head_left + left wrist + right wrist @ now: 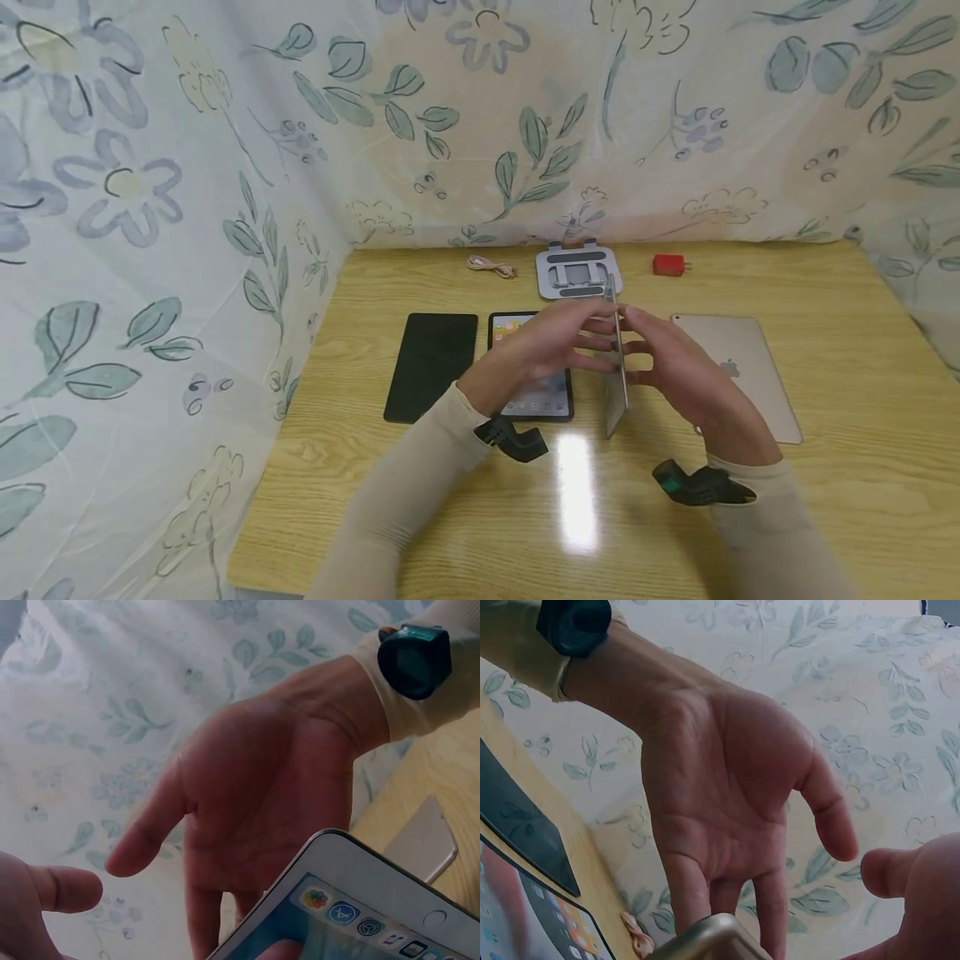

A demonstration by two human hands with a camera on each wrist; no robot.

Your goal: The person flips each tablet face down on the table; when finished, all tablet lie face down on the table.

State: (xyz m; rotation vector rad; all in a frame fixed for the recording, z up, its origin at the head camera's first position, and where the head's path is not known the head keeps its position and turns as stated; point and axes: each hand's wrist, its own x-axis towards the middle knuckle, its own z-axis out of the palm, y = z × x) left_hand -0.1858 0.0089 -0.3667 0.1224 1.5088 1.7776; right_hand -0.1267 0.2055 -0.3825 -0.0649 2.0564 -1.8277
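Note:
A thin white-fronted tablet (617, 398) is held up on edge between my two hands, its narrow side toward me. The straight fingers of my left hand (551, 337) press its left face; those of my right hand (686, 379) press the opposite face. In the left wrist view the lit tablet screen (341, 915) shows app icons and a round home button. The right thumb (142, 840) sticks out free of the tablet, facing the left thumb (71, 889). Only a metallic corner of the tablet (712, 937) appears in the right wrist view.
On the wooden table (480, 517) lie a black tablet (433, 362), a lit tablet (536, 404) partly under my left arm, and a gold tablet (750, 383) back up. Behind them are a coiled cable (491, 267), a grey folding stand (551, 271) and a red charger (669, 265).

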